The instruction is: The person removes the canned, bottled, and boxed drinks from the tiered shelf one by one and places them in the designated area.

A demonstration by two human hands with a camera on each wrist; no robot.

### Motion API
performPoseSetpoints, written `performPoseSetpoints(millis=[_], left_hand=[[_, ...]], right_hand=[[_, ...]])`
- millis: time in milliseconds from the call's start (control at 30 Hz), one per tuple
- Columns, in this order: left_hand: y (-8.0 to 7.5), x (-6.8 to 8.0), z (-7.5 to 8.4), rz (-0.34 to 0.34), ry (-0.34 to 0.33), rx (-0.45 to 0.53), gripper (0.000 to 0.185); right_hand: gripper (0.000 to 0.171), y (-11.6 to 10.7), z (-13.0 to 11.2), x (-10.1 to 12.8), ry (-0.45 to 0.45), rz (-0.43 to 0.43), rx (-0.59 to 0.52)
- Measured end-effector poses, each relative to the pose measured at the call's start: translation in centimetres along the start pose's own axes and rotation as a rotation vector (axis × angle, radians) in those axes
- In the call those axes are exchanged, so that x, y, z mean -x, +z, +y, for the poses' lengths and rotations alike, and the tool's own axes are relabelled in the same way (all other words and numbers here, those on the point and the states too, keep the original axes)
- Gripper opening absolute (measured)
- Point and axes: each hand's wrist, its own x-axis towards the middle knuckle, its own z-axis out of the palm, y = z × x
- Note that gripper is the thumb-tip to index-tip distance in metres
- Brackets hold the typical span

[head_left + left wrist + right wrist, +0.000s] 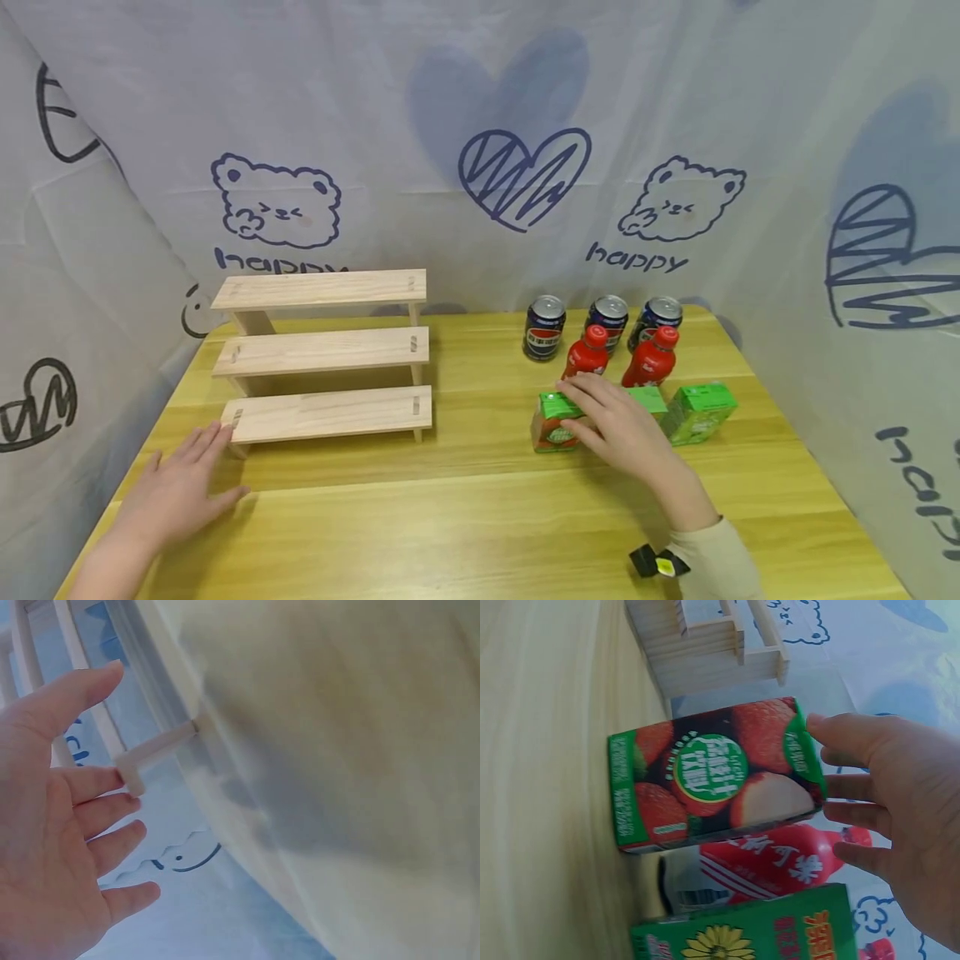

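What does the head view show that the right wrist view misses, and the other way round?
Only the head view shows the left hand open on the table, three cans and the full count of cartons and bottles. Only the right wrist view shows the lychee picture on the carton face. Both show the right hand touching that carton's top, a red bottle behind it, and the wooden shelf.

My left hand [176, 492] lies flat w/ fingers spread & straight, palm down, forearm coming in from the lower left, while my right hand [618, 425] reaches fwd w/ fingers loosely extended, tips angled down, wrist in a pale sleeve w/ a small clip.
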Motion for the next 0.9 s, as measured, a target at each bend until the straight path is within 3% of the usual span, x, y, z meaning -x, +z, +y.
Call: performPoseSetpoints(millis=[267,367,533,700,900], left_hand=[[-1.7,-0.9,0.2,0.009,0.014,0.004,0.093],[-2.8,-1.3,0.6,0.002,0.016,-0.011,0.094],[-4.9,-1.9,2.2,0.024,0.024,-0.033,0.096],[-7.2,-2.7,4.0,0.084,0.056,-0.044,0.092],[-9.9,-4.5,6.4,0.091,0.085,-0.051,0.095]], right_hand=[[0.059,-1.5,0.6,-0.7,0.003,0.010,0.017],[0.060,-2.0,0.9,-1.2,-0.001,0.059,0.032],[0.052,-2.9,1.2,-2.4,0.010,0.165,0.051],[0.055,-4.0,1.0,-3.9,0.047,0.180,0.070],[0.064,-5.3,0.4,-6.1,0.073,0.231,0.073]])
